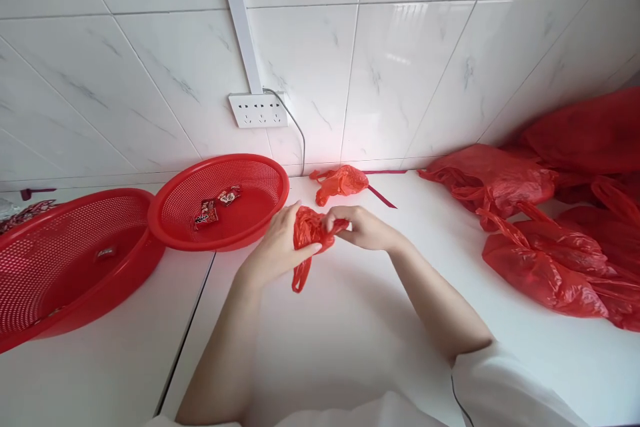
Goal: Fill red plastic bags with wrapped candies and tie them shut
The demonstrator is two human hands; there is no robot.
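A crumpled red plastic bag [309, 230] is held between both hands above the white tabletop. My left hand [281, 243] wraps its left side, thumb laid across the front, and a loop of the bag hangs down below. My right hand [357, 227] pinches the bag's upper right part between thumb and fingers. Just behind the hands lies another small bunched red bag [345, 181], touching nothing I hold. What the held bag contains, if anything, cannot be made out.
To the left stand two red plastic baskets, a nearer basket [145, 210] and a farther basket [220, 243], with a few small wrapped packets [206, 213] inside. Several filled red bags [545, 273] are heaped at the right. A socket strip [259, 119] with a cable is on the tiled wall.
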